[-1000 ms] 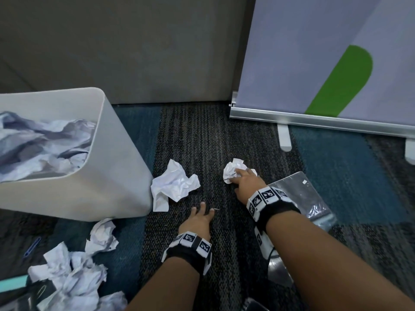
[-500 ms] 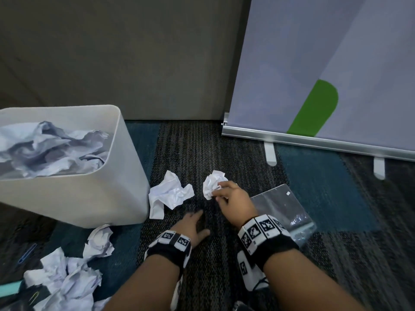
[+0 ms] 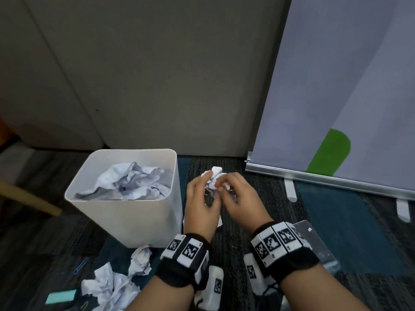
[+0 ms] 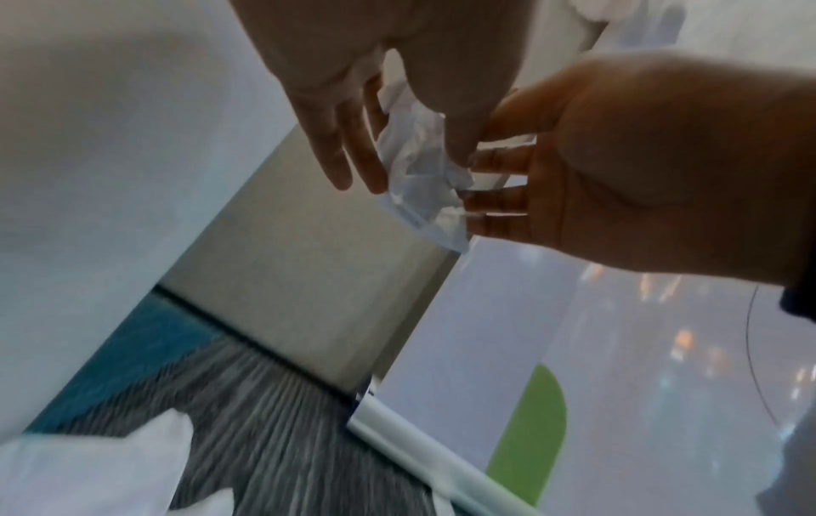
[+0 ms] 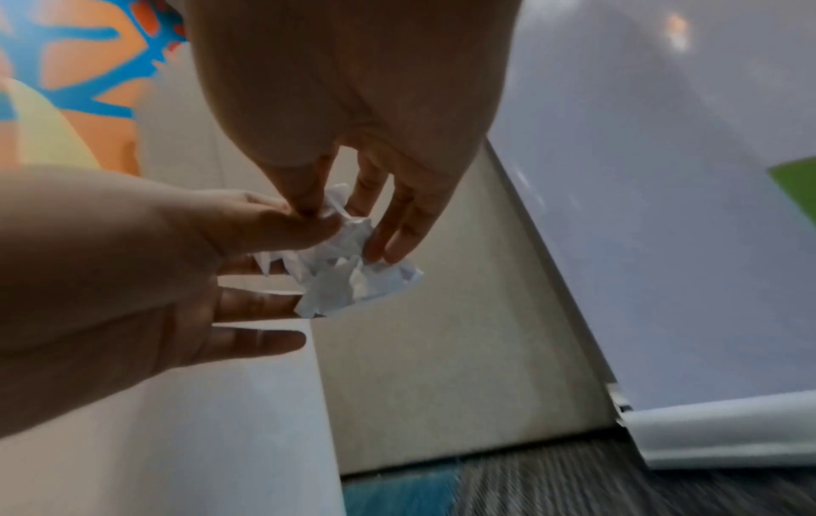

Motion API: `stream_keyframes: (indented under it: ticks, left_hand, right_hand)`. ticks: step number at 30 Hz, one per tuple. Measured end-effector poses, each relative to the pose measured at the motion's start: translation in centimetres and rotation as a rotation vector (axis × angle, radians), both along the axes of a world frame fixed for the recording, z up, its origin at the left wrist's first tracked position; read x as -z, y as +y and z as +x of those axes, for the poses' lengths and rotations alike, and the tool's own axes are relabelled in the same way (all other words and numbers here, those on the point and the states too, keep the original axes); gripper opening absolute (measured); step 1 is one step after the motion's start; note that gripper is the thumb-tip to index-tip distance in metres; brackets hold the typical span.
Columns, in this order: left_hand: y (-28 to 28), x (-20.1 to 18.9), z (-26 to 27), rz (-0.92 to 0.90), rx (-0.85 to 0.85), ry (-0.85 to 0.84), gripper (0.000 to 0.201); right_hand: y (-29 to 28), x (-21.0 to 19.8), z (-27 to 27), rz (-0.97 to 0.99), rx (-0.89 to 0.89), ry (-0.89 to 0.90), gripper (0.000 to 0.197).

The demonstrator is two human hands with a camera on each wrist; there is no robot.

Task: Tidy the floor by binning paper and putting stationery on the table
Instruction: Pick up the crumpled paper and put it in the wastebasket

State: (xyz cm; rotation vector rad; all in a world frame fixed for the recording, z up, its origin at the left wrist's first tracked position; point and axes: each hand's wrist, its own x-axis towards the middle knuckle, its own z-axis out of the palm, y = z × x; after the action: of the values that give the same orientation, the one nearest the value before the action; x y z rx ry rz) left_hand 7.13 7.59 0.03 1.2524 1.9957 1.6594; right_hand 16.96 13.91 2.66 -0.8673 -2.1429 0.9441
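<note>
The crumpled paper ball [image 3: 216, 178] sits up off the carpet [image 3: 238, 234] between my two hands, just to the right of the bin [image 3: 125, 221] and about level with its rim. My right hand [image 3: 238, 198] pinches it, thumb against fingertips, with the other fingers loosely fanned; my left hand [image 3: 202, 198] has its thumb pressed to the same wad and its fingers spread fairly straight alongside, so I judge both share the hold. To bin it well, I think I should gather the loose flaps into one hand, carry it left over the rim and let go low over the heap of paper [image 3: 132, 182] already inside, since the pile stands high and a light wad could roll off it. How firmly my left fingers close behind the ball I cannot tell; from the head view my own knuckles cover most of it, and both wrist views are smeared. Another scrap [image 3: 220, 221] peeps out from under my left hand on the floor, its extent hidden. More crumpled sheets [image 3: 112, 286] lie below the bin, cut by the frame edge, with a blue paper clip [image 3: 81, 265] and a teal block [image 3: 60, 296], perhaps an eraser or sticky notes. A clear plastic sleeve [image 3: 314, 241] lies partly behind my right wrist. No table is in view.
</note>
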Motion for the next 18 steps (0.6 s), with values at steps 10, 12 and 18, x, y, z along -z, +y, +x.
stream_keyframes:
  ticks: [10,12,18]
  left_hand:
    - [-6.3,-8.9,-8.0,0.079,-0.146,0.19,0.042]
    - [-7.2,-9.2,-9.7,-0.016,-0.141,0.26,0.043]
    - [-8.8,-7.1,-13.2,-0.633,-0.132,0.632,0.047]
  right_hand:
    - [-4.2,-7.5,-8.1,0.065,-0.204,0.186,0.039]
    - [-4.5,-7.3,-9.8,0.013,-0.191,0.164,0.035]
    - [-4.4,-4.7,-12.3,0.058,-0.151,-0.163,0.026]
